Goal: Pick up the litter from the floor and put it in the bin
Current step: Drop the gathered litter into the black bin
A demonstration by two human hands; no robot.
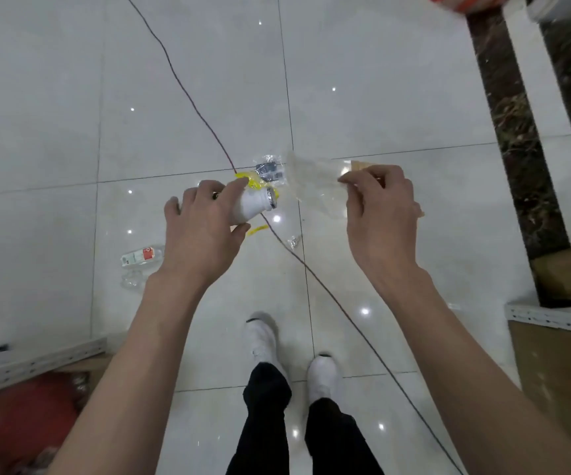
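Single head-worn view, wide-angle, looks down and forward along my body. Close on my left hand (205,221) and right hand (380,207) at frame centre. My shoes (322,375) at bottom, tiled floor (54,97) filling frame, edges curved and blurred. No second view.

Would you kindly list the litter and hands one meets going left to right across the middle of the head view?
Clear plastic bottle on the floor → left hand → white bottle in its grip → clear plastic wrapper → right hand pinching it.
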